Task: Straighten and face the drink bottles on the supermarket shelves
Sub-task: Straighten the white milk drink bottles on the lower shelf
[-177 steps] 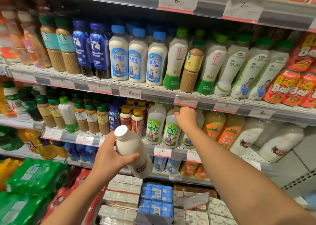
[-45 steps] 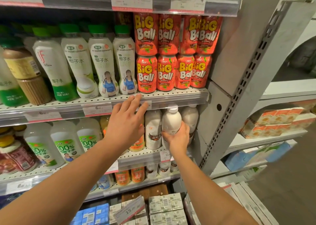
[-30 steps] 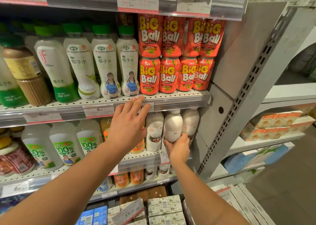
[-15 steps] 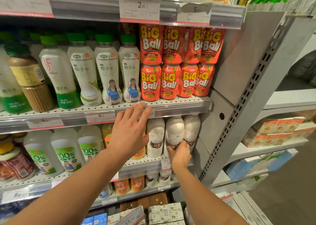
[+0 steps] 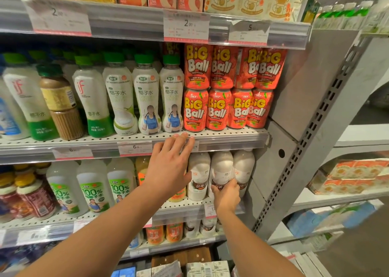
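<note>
Dim warm light, shadowed shelf backs, soft blur, bowed edges

1. My head-worn wide-angle camera faces forward and slightly down, close to the grey metal supermarket shelving [image 5: 231, 137].
2. My forearms enter from the bottom edge.
3. No second view is present.

The shelf [image 5: 221, 136] is matt grey perforated metal, its front strip clear glossy plastic holding paper price tags [image 5: 134, 148]. The white bottles [image 5: 199, 171] look like smooth, faintly glossy plastic; the Big Ball cans [image 5: 194, 110] wear shiny printed film.
</note>
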Demonstrator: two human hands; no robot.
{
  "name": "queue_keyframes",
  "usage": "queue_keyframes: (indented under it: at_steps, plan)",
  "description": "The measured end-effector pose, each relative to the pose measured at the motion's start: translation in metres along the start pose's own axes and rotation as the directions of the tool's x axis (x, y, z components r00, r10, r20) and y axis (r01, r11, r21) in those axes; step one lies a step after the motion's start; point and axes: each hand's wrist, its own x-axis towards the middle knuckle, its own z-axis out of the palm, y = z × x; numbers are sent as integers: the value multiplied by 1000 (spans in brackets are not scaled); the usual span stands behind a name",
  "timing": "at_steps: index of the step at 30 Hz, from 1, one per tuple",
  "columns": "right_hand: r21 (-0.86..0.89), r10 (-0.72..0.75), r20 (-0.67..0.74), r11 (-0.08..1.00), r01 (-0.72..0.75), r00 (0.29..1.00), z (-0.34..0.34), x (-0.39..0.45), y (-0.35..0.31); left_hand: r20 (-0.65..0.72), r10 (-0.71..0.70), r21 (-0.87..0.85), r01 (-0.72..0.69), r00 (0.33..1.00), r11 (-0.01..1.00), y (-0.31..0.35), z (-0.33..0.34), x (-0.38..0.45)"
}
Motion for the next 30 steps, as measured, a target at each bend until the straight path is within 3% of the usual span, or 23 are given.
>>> queue_keyframes:
  at_steps: [10,16,19,23,26,30]
  plan:
    - [-49,4,68,999,-1,998,-7,-8,3,7,12,-6,-12,1000,1000,-2,1,-1]
    - [9,-78,213,997,78,974,-7,-23,30,-2,31,-9,-31,1000,999,-6,0,-2]
    - [82,-167,382,986,146,909,-15,-26,38,34,23,-17,-23,999,1000,-6,-4,-2]
    - [79,-228,615,970,229,755,-34,-31,52,118,22,-77,-13,993,997,-2,-8,-7]
    - [75,-312,634,935,346,708,-60,-41,54,152,50,-163,-25,987,986,-5,-17,-9]
    - [81,-396,587,897,435,706,-87,-53,44,60,44,-238,-28,997,971,-13,-34,-20]
